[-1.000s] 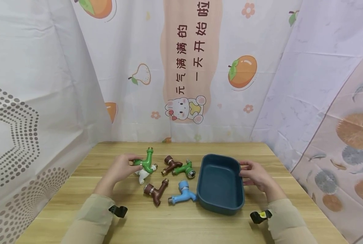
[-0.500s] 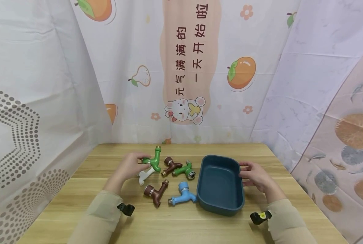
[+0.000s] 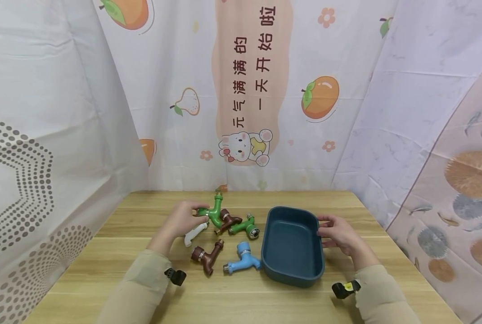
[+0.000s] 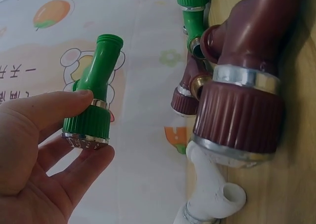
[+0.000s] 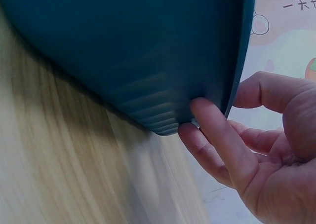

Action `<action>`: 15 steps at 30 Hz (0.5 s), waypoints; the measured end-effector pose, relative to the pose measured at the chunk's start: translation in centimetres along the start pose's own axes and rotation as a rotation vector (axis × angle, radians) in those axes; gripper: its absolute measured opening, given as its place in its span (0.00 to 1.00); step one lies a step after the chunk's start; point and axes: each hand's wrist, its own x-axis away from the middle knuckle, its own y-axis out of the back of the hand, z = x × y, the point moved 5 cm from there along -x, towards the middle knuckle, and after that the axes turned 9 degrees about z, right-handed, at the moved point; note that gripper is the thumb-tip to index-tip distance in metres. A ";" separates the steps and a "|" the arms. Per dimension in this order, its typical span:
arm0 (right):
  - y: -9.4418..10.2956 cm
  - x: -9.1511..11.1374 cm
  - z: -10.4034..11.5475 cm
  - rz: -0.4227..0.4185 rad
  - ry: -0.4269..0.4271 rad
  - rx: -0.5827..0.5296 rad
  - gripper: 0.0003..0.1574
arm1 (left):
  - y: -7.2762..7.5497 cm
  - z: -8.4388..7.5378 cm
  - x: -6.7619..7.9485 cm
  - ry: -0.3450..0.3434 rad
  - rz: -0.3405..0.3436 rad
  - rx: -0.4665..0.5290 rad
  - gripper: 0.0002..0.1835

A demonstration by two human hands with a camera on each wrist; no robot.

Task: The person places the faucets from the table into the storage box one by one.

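My left hand [image 3: 184,218] pinches a green tap [image 4: 98,83] by its ribbed knob, thumb on one side and fingers on the other. It is held above the table at the left, with a white tap [image 3: 195,234] lying just below the hand. A brown tap [image 3: 227,220] lies right beside it, partly covered by the green one in the head view. My right hand [image 3: 338,233] grips the right side of a dark blue rectangular tub [image 3: 292,279], with fingertips against its outer wall [image 5: 148,76] near the rim. The tub stands on the table, its inside bare.
Another green tap [image 3: 246,226] lies left of the tub. A blue tap [image 3: 242,258] rests by the tub's left wall, and a second brown tap [image 3: 207,256] lies further left. Behind the wooden table [image 3: 241,301] hangs a printed curtain [image 3: 168,126].
My left hand has moved to the right with the green tap, uncovering more of the white tap. The right hand and the tub have stayed in place.
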 end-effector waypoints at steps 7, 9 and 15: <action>-0.2 0.0 0.1 0.005 0.002 -0.003 0.38 | -0.4 -0.7 -0.5 -0.015 0.002 0.003 0.18; -0.2 0.0 0.0 0.007 0.003 -0.003 0.38 | -0.5 -1.0 -0.7 -0.012 0.003 0.008 0.18; -0.1 -0.1 -0.1 0.006 0.002 -0.005 0.38 | -0.7 -1.6 -1.2 -0.032 0.008 0.024 0.17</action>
